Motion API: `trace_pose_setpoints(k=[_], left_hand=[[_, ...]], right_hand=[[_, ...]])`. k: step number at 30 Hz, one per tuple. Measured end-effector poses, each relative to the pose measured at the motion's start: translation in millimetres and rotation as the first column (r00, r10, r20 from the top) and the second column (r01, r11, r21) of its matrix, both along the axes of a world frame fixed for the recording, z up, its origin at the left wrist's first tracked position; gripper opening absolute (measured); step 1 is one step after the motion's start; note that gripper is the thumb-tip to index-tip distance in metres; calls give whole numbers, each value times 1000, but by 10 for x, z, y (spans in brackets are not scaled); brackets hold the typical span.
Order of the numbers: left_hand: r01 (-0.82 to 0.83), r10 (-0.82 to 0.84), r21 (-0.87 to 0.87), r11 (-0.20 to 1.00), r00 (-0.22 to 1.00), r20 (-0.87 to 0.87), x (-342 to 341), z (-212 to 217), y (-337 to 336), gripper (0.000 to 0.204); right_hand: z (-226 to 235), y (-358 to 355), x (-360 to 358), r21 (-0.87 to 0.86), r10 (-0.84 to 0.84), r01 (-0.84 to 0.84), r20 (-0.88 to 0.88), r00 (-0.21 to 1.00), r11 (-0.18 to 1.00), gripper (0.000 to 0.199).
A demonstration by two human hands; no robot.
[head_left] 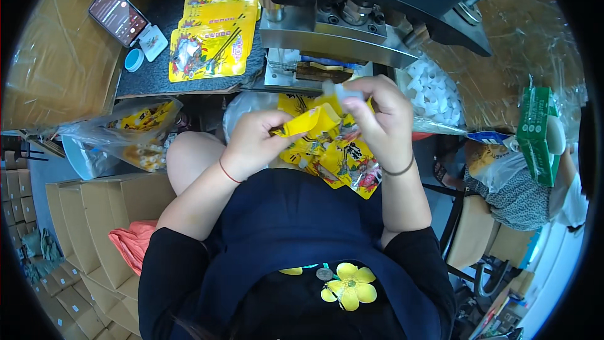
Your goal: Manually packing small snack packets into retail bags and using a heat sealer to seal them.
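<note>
While both hands meet above the lap: left hand pinches a yellow pouch, its long axis running rightward to the right hand, closed on a white spout at the pouch's end.
Yellow pouches heaped on lap; a stack on the dark surface upper left; green box far right.

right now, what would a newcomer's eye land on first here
The bright yellow pouch at centre, pinched in the left hand while the right hand holds a white spout at its top. More yellow pouches lie stacked on the dark mat at upper left, beside the grey metal machine.
</note>
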State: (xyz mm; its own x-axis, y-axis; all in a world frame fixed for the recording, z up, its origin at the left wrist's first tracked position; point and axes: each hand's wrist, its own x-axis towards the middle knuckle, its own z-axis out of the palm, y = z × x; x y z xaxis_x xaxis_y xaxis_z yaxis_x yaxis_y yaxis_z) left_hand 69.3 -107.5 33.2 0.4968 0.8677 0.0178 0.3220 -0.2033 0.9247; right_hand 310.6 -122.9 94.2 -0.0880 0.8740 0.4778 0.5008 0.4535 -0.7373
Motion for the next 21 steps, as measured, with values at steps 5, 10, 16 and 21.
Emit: trace_pose_setpoints(k=[5,10,16,21], left_hand=[[244,-22,-480,843,906,422,253,-41,-140,33],[425,-82,-581,694,848,523,414,-83,-191,33],[378,172,-709,596,802,572,402,-120,327,35],[228,196,-618,752,819,540,336,-258,463,42]], right_hand=[[-1,27,153,-6,80,-82,272,959,997,13],[110,-43,426,-165,119,-67,330,936,984,24],[-133,9,1123,-118,-230,526,804,548,842,27],[-296,83,1172,-175,-192,483,763,617,858,34]])
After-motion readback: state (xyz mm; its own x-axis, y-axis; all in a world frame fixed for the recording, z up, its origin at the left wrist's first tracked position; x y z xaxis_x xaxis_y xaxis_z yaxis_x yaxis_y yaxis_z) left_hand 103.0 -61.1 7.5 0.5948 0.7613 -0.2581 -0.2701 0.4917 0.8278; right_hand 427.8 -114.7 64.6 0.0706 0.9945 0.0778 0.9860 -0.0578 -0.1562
